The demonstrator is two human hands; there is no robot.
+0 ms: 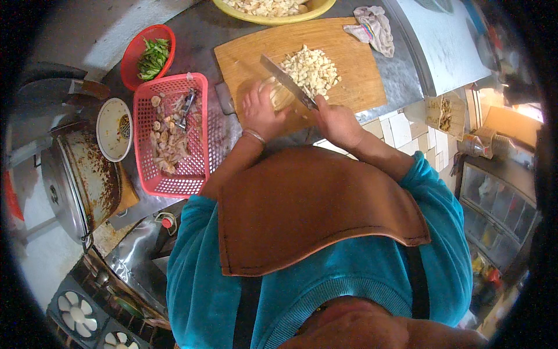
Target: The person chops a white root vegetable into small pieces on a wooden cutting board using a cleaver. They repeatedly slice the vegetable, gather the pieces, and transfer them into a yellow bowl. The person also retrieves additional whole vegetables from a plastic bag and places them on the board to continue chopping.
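Observation:
My right hand [340,122] grips the handle of a cleaver [285,78], its blade pointing up and left across a wooden cutting board [362,83]. Against the right side of the blade lies a heap of pale diced vegetable [311,70]. My left hand [263,113] rests on the board left of the blade. Its fingers and thumb hold a pale piece of sliced vegetable [280,95], partly hidden under the fingers. I cannot tell whether the blade touches that piece.
A yellow basin [274,19] of pale pieces stands behind the board, a crumpled cloth [375,30] at its far right corner. To the left are a pink basket [202,144] with peelings and a peeler, a red bowl [126,65] of green vegetables, a white bowl [104,131] and a lidded pot [96,174].

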